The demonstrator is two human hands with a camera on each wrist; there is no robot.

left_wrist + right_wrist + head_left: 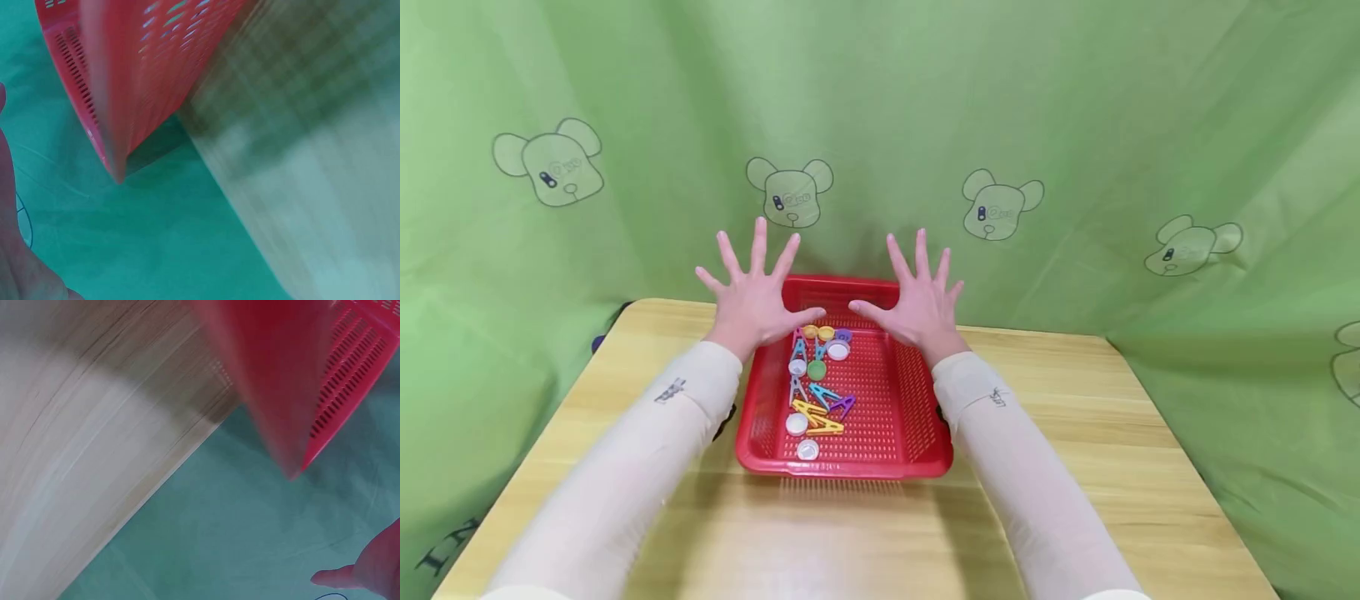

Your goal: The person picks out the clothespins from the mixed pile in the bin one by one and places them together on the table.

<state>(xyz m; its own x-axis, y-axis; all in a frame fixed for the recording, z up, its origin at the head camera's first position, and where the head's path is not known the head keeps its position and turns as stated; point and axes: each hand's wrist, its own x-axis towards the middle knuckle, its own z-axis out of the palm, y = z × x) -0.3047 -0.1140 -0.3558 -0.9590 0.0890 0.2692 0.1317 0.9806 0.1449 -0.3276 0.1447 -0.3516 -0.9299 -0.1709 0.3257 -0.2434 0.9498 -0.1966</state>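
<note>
While left hand (751, 305) and right hand (923, 312) are spread, fingers apart, gripping nothing, red basket (867, 469) looks light, stiff; best held by left and right rims.

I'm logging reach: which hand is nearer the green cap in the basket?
Left. In the head view, the left hand is up and left of the green cap; the right hand is farther off, up and right. Neither touches it.
</note>
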